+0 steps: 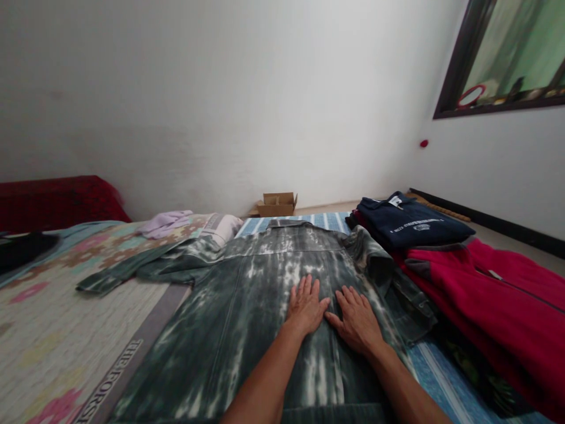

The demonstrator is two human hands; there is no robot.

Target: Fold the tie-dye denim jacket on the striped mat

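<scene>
A dark green tie-dye denim jacket [260, 294] lies spread back side up, its collar at the far end. One sleeve stretches out to the left; the other is bunched at the right. My left hand [305, 304] rests flat on the middle of the jacket's back, fingers extended. Just to its right, my right hand [356, 318] also lies flat on the cloth with the fingers pointing away from me. The two thumbs are close together, and neither hand grips anything.
Folded clothes are stacked at the right: a navy top [410, 227] and a red zip jacket [507, 282]. A floral bedcover [88, 312] spreads at the left, with a lilac cloth [165, 224] on it. Beyond the bed sits a cardboard box [278, 207] by the wall.
</scene>
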